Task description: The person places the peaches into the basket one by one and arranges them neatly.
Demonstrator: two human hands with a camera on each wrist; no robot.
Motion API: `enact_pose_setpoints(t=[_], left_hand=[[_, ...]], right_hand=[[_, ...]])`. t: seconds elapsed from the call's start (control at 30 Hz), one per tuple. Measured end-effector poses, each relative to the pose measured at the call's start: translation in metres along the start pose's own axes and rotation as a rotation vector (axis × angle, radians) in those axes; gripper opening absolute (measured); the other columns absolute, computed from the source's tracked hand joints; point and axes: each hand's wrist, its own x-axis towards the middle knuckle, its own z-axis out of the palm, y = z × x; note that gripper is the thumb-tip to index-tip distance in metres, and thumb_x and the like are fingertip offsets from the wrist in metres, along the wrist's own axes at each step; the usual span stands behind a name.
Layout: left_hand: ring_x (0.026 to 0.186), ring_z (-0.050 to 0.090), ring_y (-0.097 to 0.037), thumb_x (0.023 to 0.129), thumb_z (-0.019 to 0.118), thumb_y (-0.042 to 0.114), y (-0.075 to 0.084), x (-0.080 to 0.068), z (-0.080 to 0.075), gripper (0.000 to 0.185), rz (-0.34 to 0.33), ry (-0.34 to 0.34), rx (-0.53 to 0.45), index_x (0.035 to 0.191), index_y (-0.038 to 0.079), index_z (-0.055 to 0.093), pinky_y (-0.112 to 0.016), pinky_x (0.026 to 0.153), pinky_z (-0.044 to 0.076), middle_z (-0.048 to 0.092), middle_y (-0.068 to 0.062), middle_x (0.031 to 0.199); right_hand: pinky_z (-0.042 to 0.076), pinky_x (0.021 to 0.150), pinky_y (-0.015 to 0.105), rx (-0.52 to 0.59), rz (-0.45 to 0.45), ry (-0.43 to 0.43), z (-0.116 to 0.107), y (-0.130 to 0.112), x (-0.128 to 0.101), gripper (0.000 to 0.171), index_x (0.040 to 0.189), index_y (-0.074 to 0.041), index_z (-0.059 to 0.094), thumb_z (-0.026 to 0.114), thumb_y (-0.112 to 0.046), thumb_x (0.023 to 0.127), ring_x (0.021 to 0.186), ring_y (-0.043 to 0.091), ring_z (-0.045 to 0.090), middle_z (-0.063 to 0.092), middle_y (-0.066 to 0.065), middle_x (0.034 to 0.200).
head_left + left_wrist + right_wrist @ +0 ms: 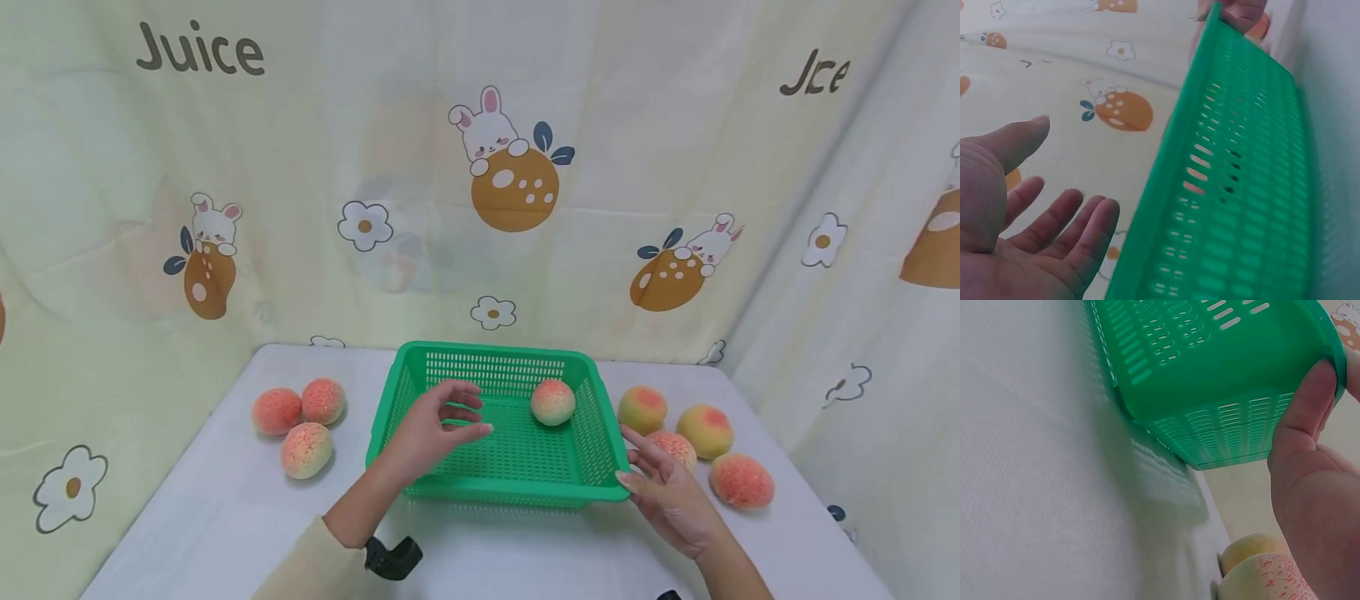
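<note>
A green plastic basket (517, 493) with slotted sides stands in the middle of the table. Inside it, toward the back right, lies one peach (552, 402), pale with a pink top. My left hand (437, 427) hovers above the basket's left half, fingers loosely bent and nothing in them; the left wrist view also shows this hand (1041, 231) apart from the rim. At the front right corner, my right hand (671, 496) grips the basket's rim. In the right wrist view its thumb (1313, 394) presses the rim, with fingers partly hidden behind.
Left of the basket sit three peaches (307, 450) in a cluster. Several more, some yellowish (705, 431) and some pink (741, 481), lie to the right, close by my right hand. A patterned curtain (420, 275) hangs behind the white table (202, 508).
</note>
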Motion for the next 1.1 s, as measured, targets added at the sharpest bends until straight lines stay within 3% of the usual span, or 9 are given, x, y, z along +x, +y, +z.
enact_pose_setpoints(t=[0.2,0.43,0.7,0.87,1.1], left_hand=[[0.117,0.067,-0.022,0.090,0.080,0.026,-0.012,-0.029,-0.015,0.043,-0.007,0.062,0.001,0.128,0.020,0.062,-0.031,0.098,0.058,0.067,-0.002,0.123],[0.113,0.067,-0.027,0.089,0.081,0.019,-0.020,-0.058,-0.033,0.037,0.017,0.143,0.031,0.122,0.018,0.065,-0.024,0.093,0.058,0.070,-0.002,0.116],[0.109,0.067,-0.010,0.090,0.079,0.015,-0.029,-0.084,-0.045,0.034,0.120,0.178,0.044,0.121,0.009,0.064,-0.028,0.098,0.057,0.068,-0.006,0.118],[0.109,0.068,-0.009,0.092,0.076,0.012,-0.037,-0.097,-0.056,0.029,0.169,0.215,0.044,0.118,0.008,0.064,-0.024,0.097,0.057,0.066,-0.017,0.120],[0.108,0.069,-0.009,0.095,0.072,0.010,-0.048,-0.113,-0.078,0.026,0.120,0.323,0.092,0.120,0.003,0.064,-0.016,0.092,0.056,0.067,-0.011,0.117]], right_hand=[[0.056,0.097,0.023,0.003,-0.007,-0.007,0.000,0.000,-0.001,0.074,0.165,-0.009,0.012,0.053,0.001,0.104,0.108,0.005,0.065,0.057,-0.003,0.125],[0.057,0.096,0.022,0.001,-0.003,-0.018,0.000,-0.001,-0.001,0.073,0.165,-0.010,0.013,0.052,0.000,0.104,0.107,0.005,0.064,0.056,-0.003,0.124],[0.057,0.095,0.022,-0.003,-0.028,-0.025,-0.002,-0.003,-0.002,0.070,0.164,-0.012,0.018,0.052,0.001,0.104,0.107,0.004,0.064,0.056,-0.004,0.122],[0.057,0.095,0.022,0.007,-0.019,-0.019,-0.001,0.000,-0.003,0.071,0.164,-0.012,0.017,0.051,0.002,0.104,0.108,0.004,0.063,0.057,-0.004,0.124],[0.056,0.095,0.021,-0.006,0.012,0.018,0.001,0.001,-0.003,0.071,0.164,-0.014,0.019,0.053,0.000,0.104,0.108,0.005,0.061,0.054,-0.005,0.121]])
